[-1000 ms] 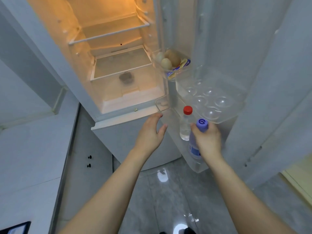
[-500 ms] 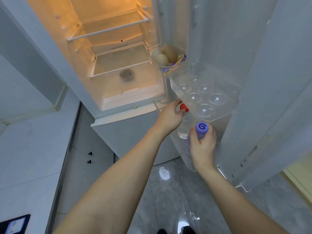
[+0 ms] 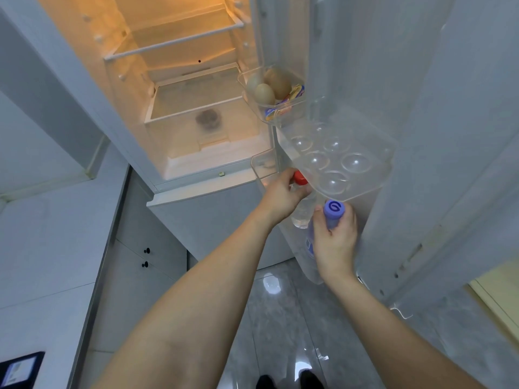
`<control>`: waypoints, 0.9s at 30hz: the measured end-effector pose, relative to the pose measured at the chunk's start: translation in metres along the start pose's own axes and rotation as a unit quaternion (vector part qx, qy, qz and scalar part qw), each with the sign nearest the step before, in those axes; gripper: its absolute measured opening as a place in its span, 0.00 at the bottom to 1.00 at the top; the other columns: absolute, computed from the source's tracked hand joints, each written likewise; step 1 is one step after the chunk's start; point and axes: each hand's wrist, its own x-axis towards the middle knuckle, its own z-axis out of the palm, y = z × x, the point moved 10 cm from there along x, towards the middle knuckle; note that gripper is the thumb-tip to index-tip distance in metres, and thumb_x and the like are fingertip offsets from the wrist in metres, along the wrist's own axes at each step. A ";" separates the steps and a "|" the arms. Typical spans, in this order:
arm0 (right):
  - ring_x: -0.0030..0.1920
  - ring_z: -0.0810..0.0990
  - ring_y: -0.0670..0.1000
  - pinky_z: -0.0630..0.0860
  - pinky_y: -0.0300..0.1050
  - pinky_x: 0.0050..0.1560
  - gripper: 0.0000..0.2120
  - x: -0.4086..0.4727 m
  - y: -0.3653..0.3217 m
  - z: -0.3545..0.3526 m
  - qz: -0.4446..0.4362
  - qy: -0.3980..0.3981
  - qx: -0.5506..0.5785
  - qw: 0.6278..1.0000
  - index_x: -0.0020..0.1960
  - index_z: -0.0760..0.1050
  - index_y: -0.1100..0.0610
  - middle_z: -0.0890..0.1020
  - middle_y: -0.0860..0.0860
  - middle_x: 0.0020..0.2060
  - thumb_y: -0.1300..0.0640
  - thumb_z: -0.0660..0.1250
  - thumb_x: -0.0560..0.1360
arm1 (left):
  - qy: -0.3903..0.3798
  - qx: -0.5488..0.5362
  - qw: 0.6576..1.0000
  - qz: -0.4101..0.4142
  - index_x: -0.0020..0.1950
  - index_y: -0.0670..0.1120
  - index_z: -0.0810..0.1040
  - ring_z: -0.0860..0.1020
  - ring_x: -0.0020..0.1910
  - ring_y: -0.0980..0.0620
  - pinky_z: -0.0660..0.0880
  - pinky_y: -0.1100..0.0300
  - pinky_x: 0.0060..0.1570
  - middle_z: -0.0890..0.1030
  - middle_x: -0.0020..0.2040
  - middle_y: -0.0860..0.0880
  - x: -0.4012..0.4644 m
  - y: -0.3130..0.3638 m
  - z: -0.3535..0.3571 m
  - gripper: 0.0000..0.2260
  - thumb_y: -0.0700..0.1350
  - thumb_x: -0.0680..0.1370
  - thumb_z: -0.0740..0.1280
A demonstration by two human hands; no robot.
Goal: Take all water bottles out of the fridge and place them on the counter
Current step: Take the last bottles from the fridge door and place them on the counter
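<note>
Left hand [image 3: 282, 196]: gripping the red-capped bottle [image 3: 301, 204] at its neck — just under the egg tray [image 3: 341, 161].
Right hand [image 3: 335, 242]: gripping the purple-capped bottle [image 3: 332, 213] below that tray — both probably lifting out together.

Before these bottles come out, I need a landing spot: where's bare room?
The white counter left of the fridge is bare between the wall and the dark tablet. It is crowded under the egg tray, where both hands grip bottles.
</note>
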 end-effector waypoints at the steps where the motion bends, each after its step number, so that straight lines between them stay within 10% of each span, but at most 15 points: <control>1: 0.47 0.72 0.53 0.68 0.42 0.51 0.10 0.001 0.000 0.001 -0.001 -0.001 -0.002 1.000 0.48 0.72 0.60 0.77 0.54 0.44 0.54 0.65 0.73 | 0.003 -0.010 1.000 0.002 0.65 0.44 0.75 0.77 0.61 0.49 0.72 0.47 0.64 0.79 0.61 0.47 -0.001 -0.002 0.001 0.16 0.45 0.78 0.70; 7: 0.45 0.74 0.55 0.67 0.41 0.47 0.07 0.009 -0.005 0.013 -0.014 -0.033 0.005 0.999 0.45 0.71 0.61 0.76 0.53 0.41 0.59 0.68 0.74 | 0.115 -0.078 0.990 0.007 0.56 0.46 0.74 0.76 0.48 0.52 0.73 0.53 0.52 0.79 0.52 0.47 -0.016 -0.015 -0.021 0.08 0.43 0.79 0.69; 12: 0.41 0.75 0.55 0.73 0.57 0.47 0.09 0.009 -0.004 0.024 -0.020 -0.084 -0.001 0.996 0.42 0.70 0.60 0.74 0.55 0.38 0.57 0.68 0.74 | 0.263 -0.207 0.942 0.013 0.55 0.54 0.74 0.77 0.55 0.49 0.74 0.38 0.62 0.79 0.54 0.50 -0.042 -0.013 -0.071 0.07 0.43 0.80 0.68; 19: 0.41 0.75 0.56 0.71 0.61 0.52 0.06 0.004 -0.059 0.042 -0.145 -0.109 -0.020 0.983 0.42 0.75 0.62 0.76 0.54 0.37 0.61 0.69 0.75 | 0.405 -0.253 0.878 0.025 0.56 0.55 0.74 0.78 0.57 0.50 0.73 0.37 0.64 0.79 0.54 0.54 -0.105 -0.027 -0.134 0.08 0.44 0.80 0.67; 24: 0.46 0.74 0.53 0.66 0.43 0.54 0.05 -0.019 -0.108 0.066 -0.277 -0.131 0.029 0.951 0.47 0.75 0.63 0.78 0.54 0.43 0.66 0.70 0.72 | 0.453 -0.229 0.861 0.009 0.56 0.55 0.74 0.77 0.59 0.46 0.71 0.36 0.64 0.79 0.56 0.48 -0.155 -0.047 -0.156 0.08 0.45 0.79 0.67; 27: 0.48 0.75 0.57 0.69 0.54 0.56 0.06 -0.034 -0.122 0.085 -0.321 -0.148 0.042 0.934 0.47 0.76 0.64 0.79 0.56 0.45 0.64 0.71 0.73 | 0.471 -0.208 0.857 0.001 0.55 0.54 0.75 0.78 0.58 0.48 0.71 0.34 0.64 0.79 0.56 0.49 -0.184 -0.055 -0.168 0.08 0.46 0.77 0.68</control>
